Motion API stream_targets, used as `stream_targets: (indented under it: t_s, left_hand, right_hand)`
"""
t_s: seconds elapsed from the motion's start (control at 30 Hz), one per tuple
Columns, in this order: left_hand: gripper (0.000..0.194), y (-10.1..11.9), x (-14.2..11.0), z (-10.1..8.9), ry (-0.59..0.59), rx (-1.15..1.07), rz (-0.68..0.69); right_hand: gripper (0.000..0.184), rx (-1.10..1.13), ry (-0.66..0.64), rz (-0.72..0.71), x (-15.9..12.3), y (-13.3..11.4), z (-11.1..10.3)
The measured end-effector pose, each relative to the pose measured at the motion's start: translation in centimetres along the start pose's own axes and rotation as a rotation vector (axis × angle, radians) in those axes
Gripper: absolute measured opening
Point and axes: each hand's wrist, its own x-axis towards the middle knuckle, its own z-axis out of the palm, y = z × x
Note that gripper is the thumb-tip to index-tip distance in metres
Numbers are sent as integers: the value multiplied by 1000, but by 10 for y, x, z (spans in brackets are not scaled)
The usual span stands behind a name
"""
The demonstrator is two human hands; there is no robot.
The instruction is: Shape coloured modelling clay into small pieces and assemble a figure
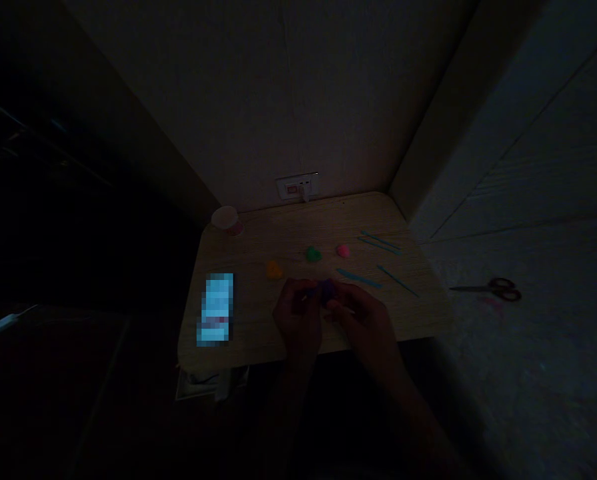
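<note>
A small dark purple lump (327, 289), apparently modelling clay, is held between my two hands above the front half of the small wooden table. My left hand (298, 312) closes its fingers on the lump's left side. From the right, my right hand (361, 313) pinches it with thumb and fingers. Just beyond them lie an orange heart-shaped piece (274, 269), a green piece (313, 254) and a round pink piece (343, 251). A blue modelling tool (359, 278) rests beside my right hand. Dim light hides the finer details of the lump.
More thin blue tools (398, 281) lie on the table's (258, 320) right side. A lit phone (215, 310) is at the left and a paper cup (227, 221) at the back left. A wall socket (297, 187) holds a plug. Scissors (493, 289) lie beyond the right edge.
</note>
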Motion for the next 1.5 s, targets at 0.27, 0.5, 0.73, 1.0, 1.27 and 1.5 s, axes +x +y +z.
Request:
stream_targets:
  t_s: [0.27,0.5,0.73,1.0,1.27,1.5]
  left_hand:
    - [31,-12,-17,-12,-168,-163,44]
    - [40,-13,-10,-12,-182,-130,-160]
    - [28,-14,-12,-15,-318,14,-310]
    - [26,-9,-10,-18,-193,27,-314]
    - [32,-5,-11,-15,-272,-208,-390]
    - [39,13,-6,-18,-337,-518,-611]
  right_hand:
    - [29,-42,52,7,12,4,-6]
    - [19,-70,73,-67,12,3,-8]
    - [14,-172,-61,-303,7,-5,-9]
    - [23,-303,-156,-397,2,-13,-13]
    - [21,-289,-75,-353,12,-5,-14]
    - [21,-226,-30,-318,18,-2,-9]
